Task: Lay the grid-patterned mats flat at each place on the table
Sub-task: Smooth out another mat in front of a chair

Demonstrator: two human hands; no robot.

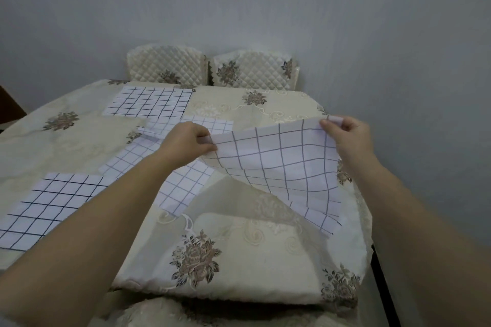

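Observation:
A white grid-patterned mat (281, 167) hangs in the air over the right half of the table (239, 252). My left hand (186, 145) pinches its near-left corner and my right hand (348, 135) pinches its far-right corner; its lower edge droops toward the cloth. One mat (151, 101) lies flat at the far left place. Another mat (45, 210) lies flat at the near left. A loose pile of mats (172, 188) sits mid-table, partly hidden under my left forearm.
A cream floral tablecloth covers the table. Two quilted chair backs (167, 66) (252, 69) stand at the far edge against the grey wall. A chair seat (159, 310) shows at the near edge. The table's right edge drops off near a dark gap (382, 287).

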